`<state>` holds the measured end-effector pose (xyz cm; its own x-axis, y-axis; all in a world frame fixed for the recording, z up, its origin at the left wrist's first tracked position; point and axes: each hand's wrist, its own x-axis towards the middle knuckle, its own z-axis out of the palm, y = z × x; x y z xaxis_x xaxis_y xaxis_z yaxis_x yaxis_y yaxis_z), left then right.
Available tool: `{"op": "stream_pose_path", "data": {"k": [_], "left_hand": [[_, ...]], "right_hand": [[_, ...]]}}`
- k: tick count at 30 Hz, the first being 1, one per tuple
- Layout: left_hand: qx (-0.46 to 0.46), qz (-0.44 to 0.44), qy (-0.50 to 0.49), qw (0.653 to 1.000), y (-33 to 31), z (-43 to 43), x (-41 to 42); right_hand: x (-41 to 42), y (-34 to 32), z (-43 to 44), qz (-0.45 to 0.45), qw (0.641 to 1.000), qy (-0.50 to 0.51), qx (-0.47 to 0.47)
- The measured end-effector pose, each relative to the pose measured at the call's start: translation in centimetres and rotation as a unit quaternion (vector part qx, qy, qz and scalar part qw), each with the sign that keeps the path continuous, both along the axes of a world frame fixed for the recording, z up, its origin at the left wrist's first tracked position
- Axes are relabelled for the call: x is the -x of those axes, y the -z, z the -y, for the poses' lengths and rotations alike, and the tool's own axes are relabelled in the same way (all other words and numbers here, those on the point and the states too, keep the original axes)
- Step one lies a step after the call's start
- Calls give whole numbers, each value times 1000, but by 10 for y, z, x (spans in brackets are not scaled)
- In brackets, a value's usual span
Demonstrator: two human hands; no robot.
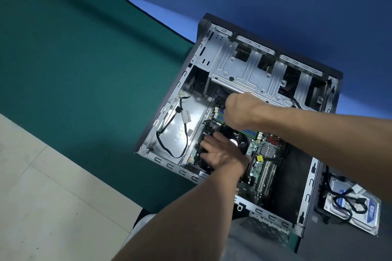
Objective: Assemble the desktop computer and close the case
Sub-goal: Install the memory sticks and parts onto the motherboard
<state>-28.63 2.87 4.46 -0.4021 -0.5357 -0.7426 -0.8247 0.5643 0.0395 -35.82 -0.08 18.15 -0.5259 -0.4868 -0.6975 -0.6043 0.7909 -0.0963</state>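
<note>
Grey steel frames the open computer case (305, 203), laid on its side so the motherboard (265, 167) faces up for work. Near right, outside the case, a hard drive (364, 220) lies under black cables, not yet fitted. The left hand (220, 152) presses straight, spread fingers on the black cooler fan (239, 140), probably to steady or seat it. Farther in, the right hand (239, 110) curls its fingers by a black plug (220, 99); I cannot tell whether they grip it. Beyond stands the drive cage (250, 63).
</note>
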Motion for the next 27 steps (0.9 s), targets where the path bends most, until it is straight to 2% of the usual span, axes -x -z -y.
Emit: {"op": "stream_pose_path", "data": {"k": [2,5,7,10,11,12,14,16,18,20,21,23,25,27], "left_hand": [[5,7,6,1000,-1,-1,1],[-3,7,1,1000,-1,-2,0],[-3,0,-2,1000,1,-2,0],[-1,5,-2,1000,2,-2,1],[2,8,1,1000,2,-2,1],[4,9,2,1000,2,-2,1],[8,4,0,1000,3,-2,1],[13,3,2,1000,3,-3,1],[13,3,6,1000,2,-3,1],[12,0,7,1000,2,-3,0],[9,-2,8,1000,3,-2,0],[4,-4,13,1000,4,-2,-1],[3,-4,14,1000,5,-3,-1],[1,1,12,1000,4,-2,0]], "right_hand": [[1,-4,5,20,1000,5,-16],[-1,-13,6,28,992,-118,-42],[0,-16,4,-18,974,-220,-51],[1,-9,-4,-105,942,-319,10],[2,-6,-5,-107,946,-305,11],[2,-3,-4,-88,965,-245,9],[5,0,0,-36,997,-66,8],[7,3,6,11,998,66,20],[5,-1,11,58,995,82,15],[1,-6,14,75,997,-27,-19],[-2,-7,15,50,991,-115,-50],[-7,-9,15,-54,957,-276,-77],[-7,-10,14,-105,936,-333,-33],[-5,-6,11,-95,945,-314,-2]]}}
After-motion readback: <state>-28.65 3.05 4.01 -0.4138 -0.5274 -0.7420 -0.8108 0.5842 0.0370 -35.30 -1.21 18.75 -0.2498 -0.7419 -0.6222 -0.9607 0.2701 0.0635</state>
